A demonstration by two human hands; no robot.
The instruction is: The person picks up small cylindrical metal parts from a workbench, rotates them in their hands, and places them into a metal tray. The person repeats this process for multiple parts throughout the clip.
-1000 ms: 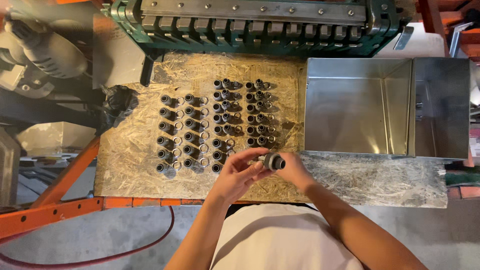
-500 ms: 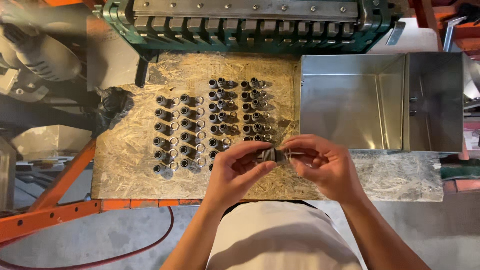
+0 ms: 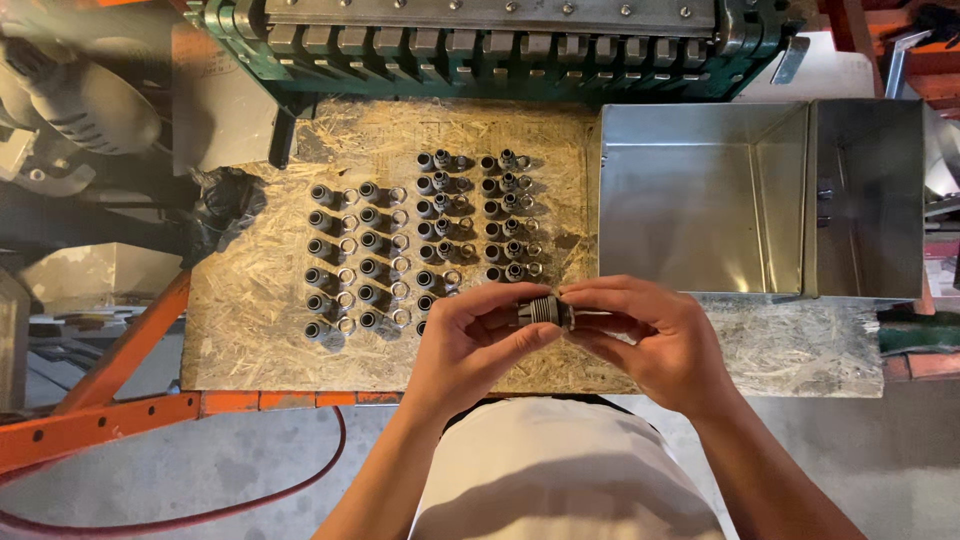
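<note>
Head view: the left hand [image 3: 470, 340] and the right hand [image 3: 650, 340] both grip one small threaded metal fitting [image 3: 543, 310] between their fingertips, held above the near edge of the table [image 3: 260, 340]. Rows of similar fittings [image 3: 420, 240] stand on the table. An open metal bin [image 3: 700, 200] sits to the right.

The chipboard tabletop [image 3: 260, 340] carries rows of small metal fittings [image 3: 420, 240], a black bag [image 3: 222, 205] at its left edge and a steel bin [image 3: 700, 200] on the right.
</note>
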